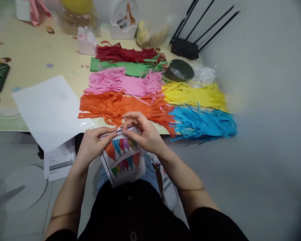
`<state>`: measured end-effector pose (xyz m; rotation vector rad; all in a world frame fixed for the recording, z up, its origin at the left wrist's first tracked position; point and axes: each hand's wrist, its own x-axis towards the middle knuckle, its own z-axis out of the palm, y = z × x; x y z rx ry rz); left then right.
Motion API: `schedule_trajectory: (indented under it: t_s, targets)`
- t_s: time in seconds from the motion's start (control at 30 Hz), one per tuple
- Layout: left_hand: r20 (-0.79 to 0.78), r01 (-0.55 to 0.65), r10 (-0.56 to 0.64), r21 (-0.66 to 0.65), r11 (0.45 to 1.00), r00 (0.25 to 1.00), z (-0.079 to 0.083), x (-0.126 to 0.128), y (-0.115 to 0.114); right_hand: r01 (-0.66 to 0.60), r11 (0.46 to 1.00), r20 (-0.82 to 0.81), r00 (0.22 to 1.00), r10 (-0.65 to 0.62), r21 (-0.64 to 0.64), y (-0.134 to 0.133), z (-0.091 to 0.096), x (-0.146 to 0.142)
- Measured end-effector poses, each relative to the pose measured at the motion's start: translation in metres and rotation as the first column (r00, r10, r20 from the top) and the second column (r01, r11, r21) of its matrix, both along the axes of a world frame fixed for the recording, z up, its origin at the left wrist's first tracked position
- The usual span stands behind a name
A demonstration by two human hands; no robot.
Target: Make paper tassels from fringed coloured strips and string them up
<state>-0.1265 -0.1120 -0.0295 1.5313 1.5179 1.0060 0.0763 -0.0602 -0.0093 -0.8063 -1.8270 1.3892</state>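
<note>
1. Fingers of the left hand [91, 144] pinch the top left part of a printed packet [124, 164], thumb in front.
2. Fingers of the right hand [145, 134] are curled, and together with the thumb they close on the packet's top edge, just beside the left fingertips.
3. That packet hangs tilted over the person's lap, at the near edge of the counter [30, 55]; its face shows two rows of coloured tassels.
4. Toward the right end of the counter stands a dark bowl [180, 71]; its inside looks grey, and I cannot tell what it holds.
5. Just beside the bowl lies a crumpled clear bag [205, 75], its contents unclear.
6. Near the back, a translucent bag [150, 34] holds something pale yellow, too blurred to name.
7. Left of it stands a white container [124, 18] with a giraffe picture on it; its inside is hidden.
8. Further left are a clear tub with a yellow top [77, 18], brownish inside, and a small pink-and-white pack [86, 41].
9. Between these containers and the hands lie fringed bundles: dark red [127, 53], green [120, 68], pink [132, 85] and orange [139, 106], with yellow [195, 95] and blue [205, 122] to the right.
10. On the left, a white sheet [50, 108] overhangs the counter's edge.
</note>
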Motion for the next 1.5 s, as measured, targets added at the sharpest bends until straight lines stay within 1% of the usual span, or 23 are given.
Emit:
schedule_trajectory:
  t_s: [0.07,0.13,0.2,0.27,0.4,0.57,0.7,0.73,0.77,0.83,0.9,0.97,1.03,1.1,1.23,1.3,1.37,1.47,1.5]
  targets:
    - [-0.017,0.063,-0.062,0.03,0.998,0.998,0.001,0.011,-0.002,-0.002,1.0,0.013,1.0,0.002,0.03,-0.004,-0.002,0.015]
    - [-0.045,0.114,-0.112,0.05,0.992,0.993,0.006,0.019,-0.004,-0.042,0.999,0.012,0.999,0.041,0.035,-0.005,0.004,0.028]
    - [-0.078,0.129,-0.125,0.049,0.99,0.989,0.013,0.026,-0.007,-0.082,0.996,0.015,0.997,0.081,0.041,-0.004,0.011,0.037]
    - [-0.105,0.107,-0.102,0.04,0.993,0.989,0.02,0.033,-0.011,-0.085,0.993,0.039,0.996,0.082,0.078,-0.004,0.015,0.043]
    - [-0.146,0.067,-0.063,0.021,0.998,0.987,0.028,0.043,-0.016,-0.022,0.982,0.084,0.996,0.006,0.189,-0.006,0.013,0.046]
    - [-0.179,0.065,-0.059,0.026,0.998,0.982,0.034,0.046,-0.018,0.041,0.966,0.119,0.99,-0.074,0.257,-0.015,0.01,0.042]
    - [-0.17,0.05,-0.036,0.079,0.996,0.985,0.032,0.046,-0.019,0.126,0.92,0.108,0.978,-0.177,0.372,-0.013,0.007,0.045]
    - [-0.148,0.041,-0.027,0.097,0.994,0.989,0.03,0.046,-0.02,0.143,0.916,0.098,0.976,-0.192,0.374,-0.009,0.003,0.048]
    - [-0.123,0.032,-0.018,0.115,0.993,0.992,0.028,0.045,-0.02,0.146,0.926,0.083,0.979,-0.186,0.348,-0.005,-0.001,0.052]
    - [-0.102,0.028,-0.014,0.139,0.99,0.995,0.023,0.044,-0.02,0.109,0.97,0.026,0.993,-0.117,0.219,0.003,-0.013,0.059]
    - [-0.142,0.072,-0.05,0.158,0.985,0.989,0.019,0.042,-0.018,0.073,0.994,-0.07,0.995,-0.068,0.081,0.007,-0.024,0.065]
    - [-0.192,0.157,-0.12,0.191,0.969,0.974,0.016,0.04,-0.014,0.102,0.995,-0.158,0.983,-0.097,0.02,0.007,-0.032,0.067]
    - [-0.212,0.248,-0.199,0.238,0.939,0.957,0.016,0.039,-0.009,0.16,0.987,-0.208,0.967,-0.15,0.028,0.003,-0.034,0.067]
    - [-0.221,0.309,-0.252,0.284,0.907,0.942,0.018,0.037,-0.005,0.199,0.979,-0.226,0.957,-0.183,0.046,-0.001,-0.032,0.066]
    - [-0.308,0.377,-0.281,0.322,0.868,0.909,0.027,0.037,-0.001,0.224,0.972,-0.226,0.953,-0.203,0.072,-0.001,-0.029,0.066]
    - [-0.383,0.401,-0.268,0.327,0.856,0.884,0.032,0.04,-0.001,0.232,0.969,-0.225,0.952,-0.207,0.09,0.0,-0.027,0.066]
    - [-0.493,0.405,-0.201,0.352,0.844,0.847,0.035,0.047,0.0,0.227,0.968,-0.229,0.953,-0.198,0.106,0.0,-0.025,0.066]
    - [-0.668,0.413,-0.042,0.407,0.814,0.743,0.036,0.057,0.003,0.204,0.971,-0.219,0.96,-0.173,0.128,-0.002,-0.023,0.064]
    - [-0.708,0.426,-0.012,0.412,0.805,0.706,0.036,0.059,0.004,0.206,0.971,-0.213,0.961,-0.177,0.122,-0.002,-0.023,0.064]
